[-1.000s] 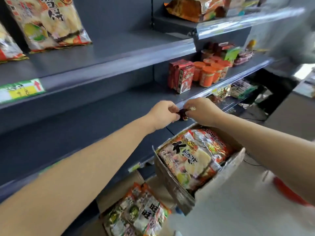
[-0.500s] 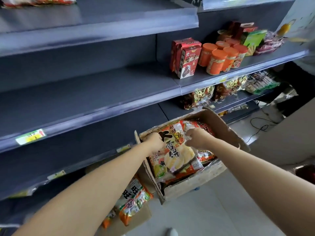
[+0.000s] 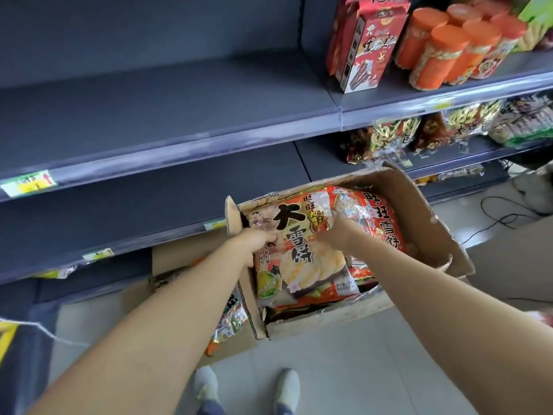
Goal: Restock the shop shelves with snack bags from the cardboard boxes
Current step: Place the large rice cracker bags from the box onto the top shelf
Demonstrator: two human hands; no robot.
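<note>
Grey shelves (image 3: 179, 115) from 9 to 11 o'clock offer open room behind the front lip. Lower box (image 3: 167, 259) at 8 o'clock is mostly blocked by a forearm. Left hand (image 3: 257, 239) grips the top snack bag (image 3: 299, 259) by its left edge, right hand (image 3: 338, 232) pinches its upper right corner — fingertips tucked out of sight. Bag lies flat in the open cardboard box (image 3: 419, 211) at centre. Orange tubs (image 3: 443, 55) at 1 o'clock, cut off.
</note>
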